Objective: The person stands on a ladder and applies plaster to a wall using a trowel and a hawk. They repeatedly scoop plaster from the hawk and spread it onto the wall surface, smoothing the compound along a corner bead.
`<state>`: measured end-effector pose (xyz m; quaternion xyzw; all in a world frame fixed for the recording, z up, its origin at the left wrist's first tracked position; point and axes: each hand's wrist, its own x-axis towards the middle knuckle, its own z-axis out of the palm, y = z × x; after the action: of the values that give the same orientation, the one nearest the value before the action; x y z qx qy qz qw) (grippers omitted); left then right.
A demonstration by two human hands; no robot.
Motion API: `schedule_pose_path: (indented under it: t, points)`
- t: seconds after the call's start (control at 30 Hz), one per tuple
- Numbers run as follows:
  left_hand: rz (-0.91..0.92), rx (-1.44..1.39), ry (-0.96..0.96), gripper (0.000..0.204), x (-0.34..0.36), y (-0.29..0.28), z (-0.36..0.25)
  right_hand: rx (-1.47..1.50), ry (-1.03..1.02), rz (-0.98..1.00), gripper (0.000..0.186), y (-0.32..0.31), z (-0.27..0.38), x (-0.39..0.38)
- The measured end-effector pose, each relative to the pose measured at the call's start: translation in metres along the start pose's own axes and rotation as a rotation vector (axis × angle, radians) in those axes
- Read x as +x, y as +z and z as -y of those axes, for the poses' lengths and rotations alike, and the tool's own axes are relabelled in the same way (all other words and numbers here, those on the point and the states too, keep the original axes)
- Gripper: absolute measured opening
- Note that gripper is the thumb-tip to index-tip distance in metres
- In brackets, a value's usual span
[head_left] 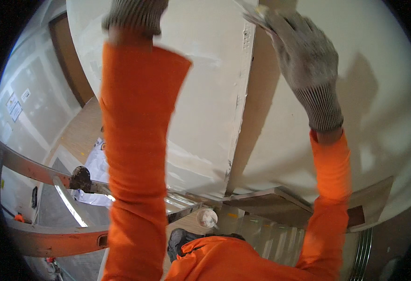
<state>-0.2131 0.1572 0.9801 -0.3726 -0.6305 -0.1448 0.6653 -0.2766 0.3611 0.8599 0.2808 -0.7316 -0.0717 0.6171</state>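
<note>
My right hand [304, 56], in a grey knit glove, is raised beside the vertical wall corner [239, 107]. Its fingers are closed around a putty knife [256, 15], whose thin blade points up and left by the wall; the top of the picture cuts part of it off. My left hand [137, 14], gloved the same way, is lifted high in front of the left wall face. Only its cuff and lower part show, and its fingers lie beyond the upper edge. Pale smears of filler and a rough bead run along the corner.
An orange ladder [58, 241] stands at the left. Below the corner, a round tub [207, 218] holds white compound. My dark shoe [179, 241] is near it. White plastic sheeting [98, 164] lies behind the ladder, and a brown panel [271, 201] sits at the wall's foot.
</note>
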Motion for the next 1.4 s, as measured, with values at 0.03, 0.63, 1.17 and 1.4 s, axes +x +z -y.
schedule_pose_path:
  t: [0.03,0.63,1.17,1.4]
  points:
    - [-0.174,-0.105,-0.107,0.02,-0.055,0.026,0.006,-0.206,0.0,0.278,0.04,0.003,-0.004,0.005]
    - [0.409,-0.266,-0.807,0.025,-0.389,-0.039,-0.164,-0.289,-0.287,0.51,0.059,0.102,0.147,-0.122]
    - [0.653,-0.362,-1.388,0.027,-0.576,-0.127,-0.29,0.667,0.603,-0.222,0.051,0.083,-0.021,-0.016]
    - [0.65,-0.372,-1.409,0.027,-0.575,-0.133,-0.289,0.85,0.879,0.17,0.044,0.092,0.068,-0.144]
